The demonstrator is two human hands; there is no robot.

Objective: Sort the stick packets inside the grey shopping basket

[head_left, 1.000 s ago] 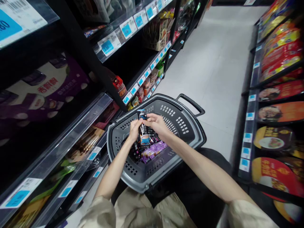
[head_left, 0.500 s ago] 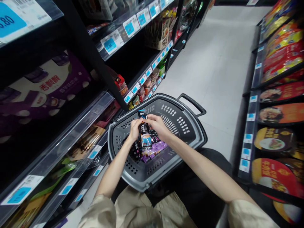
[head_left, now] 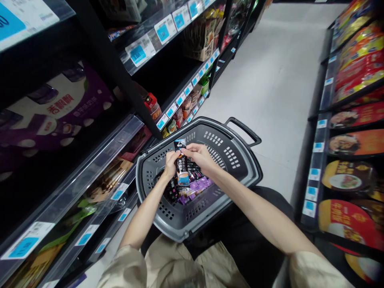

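Observation:
A slim black stick packet [head_left: 182, 170] with a blue end and a cup printed on it is held over a grey shopping basket [head_left: 207, 138]. My left hand [head_left: 170, 164] pinches its left side near the upper end. On the other side my right hand [head_left: 200, 157] grips the same packet between thumb and fingers, just below the top. Purple packets [head_left: 196, 189] and several dark sachets lie in the basket beneath the hands. The fingertips partly cover the packet's upper print.
To the left stand dark shelves with price tags [head_left: 138, 54] and a purple carton [head_left: 60, 106]. A grey floor aisle [head_left: 264, 68] runs ahead. Bowl noodles [head_left: 345, 180] and bagged goods fill the shelf at right. The basket's black handle [head_left: 244, 130] sticks out at its far right.
The packet has tilted slightly in my fingers, so its printed face and blue end show more clearly. Both hands stay in nearly the same place.

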